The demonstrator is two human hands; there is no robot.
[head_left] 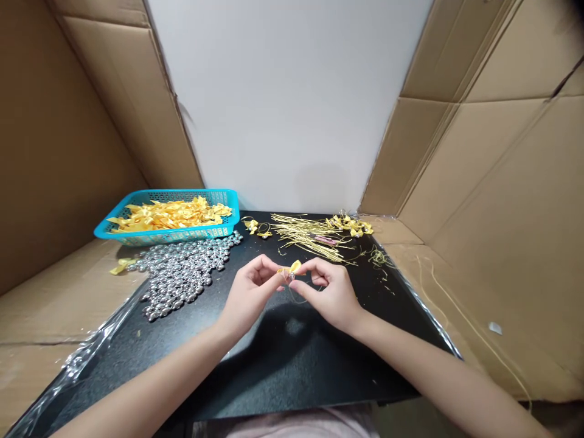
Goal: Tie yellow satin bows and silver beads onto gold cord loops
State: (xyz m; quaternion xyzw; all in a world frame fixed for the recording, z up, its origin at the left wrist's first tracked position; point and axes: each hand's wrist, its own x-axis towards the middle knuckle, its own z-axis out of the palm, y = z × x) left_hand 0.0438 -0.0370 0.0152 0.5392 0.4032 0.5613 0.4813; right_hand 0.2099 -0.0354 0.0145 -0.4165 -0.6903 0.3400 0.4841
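My left hand (250,293) and my right hand (332,293) meet over the middle of a black mat (283,359). Both pinch a small yellow ribbon bow (292,268) with a silver bead at its centre. A thin gold thread loops down from the bow between my fingers. A pile of silver beads (182,274) lies just left of my left hand. A bundle of gold threads (308,234) lies beyond my right hand.
A blue plastic basket (171,234) filled with yellow ribbon bows sits at the back left. Several finished bows (353,225) lie at the back right, one stray bow (119,265) at the left. Cardboard walls enclose both sides, a white wall the back.
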